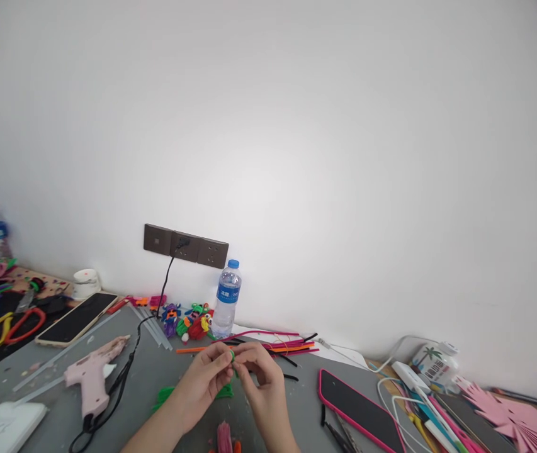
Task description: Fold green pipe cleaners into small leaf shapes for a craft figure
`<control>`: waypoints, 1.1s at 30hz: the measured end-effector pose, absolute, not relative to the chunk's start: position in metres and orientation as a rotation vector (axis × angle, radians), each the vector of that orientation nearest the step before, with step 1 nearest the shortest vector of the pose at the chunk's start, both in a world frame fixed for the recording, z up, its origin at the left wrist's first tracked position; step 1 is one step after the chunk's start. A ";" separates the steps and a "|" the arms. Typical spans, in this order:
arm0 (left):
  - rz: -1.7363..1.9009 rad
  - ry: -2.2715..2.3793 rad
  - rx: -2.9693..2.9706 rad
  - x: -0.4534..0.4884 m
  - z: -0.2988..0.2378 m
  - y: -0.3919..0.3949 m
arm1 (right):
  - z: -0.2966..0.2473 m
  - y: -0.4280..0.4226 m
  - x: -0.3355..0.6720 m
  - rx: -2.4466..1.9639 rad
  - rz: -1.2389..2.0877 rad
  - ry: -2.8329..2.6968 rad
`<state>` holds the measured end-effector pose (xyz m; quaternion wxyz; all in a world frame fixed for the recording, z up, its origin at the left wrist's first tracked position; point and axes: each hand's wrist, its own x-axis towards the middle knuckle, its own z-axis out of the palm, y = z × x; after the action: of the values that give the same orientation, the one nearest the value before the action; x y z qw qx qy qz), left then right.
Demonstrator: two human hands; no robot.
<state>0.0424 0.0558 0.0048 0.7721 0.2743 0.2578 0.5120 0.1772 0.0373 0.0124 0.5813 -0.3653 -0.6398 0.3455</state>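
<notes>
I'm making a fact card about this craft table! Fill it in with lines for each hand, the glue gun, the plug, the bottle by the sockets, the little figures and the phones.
Left hand: pinching a small green piece
Right hand: fingertips at that same piece
Glue gun: pink, lying left of the hands
Plug: black, in the middle wall panel
Bottle: upright, blue cap
Figures: colorful, beside the bottle
Phones: one at left, one pink-edged at right
</notes>
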 end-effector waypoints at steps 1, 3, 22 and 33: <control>1.127 0.554 0.645 0.042 0.005 0.056 | 0.011 0.038 0.177 -0.851 0.804 -1.484; 1.166 0.566 0.744 0.041 0.007 0.056 | 0.009 0.038 0.176 -0.838 0.817 -1.459; 1.369 0.844 1.923 0.025 -0.001 0.064 | 0.012 0.043 0.185 -0.816 1.498 -1.111; 1.345 0.797 1.874 0.026 0.003 0.060 | 0.016 0.038 0.191 -0.722 1.676 -1.036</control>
<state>0.0256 0.0602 0.0031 0.3436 0.7212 0.3067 0.5175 0.1909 0.0382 0.0161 0.4982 -0.2985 -0.4280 0.6925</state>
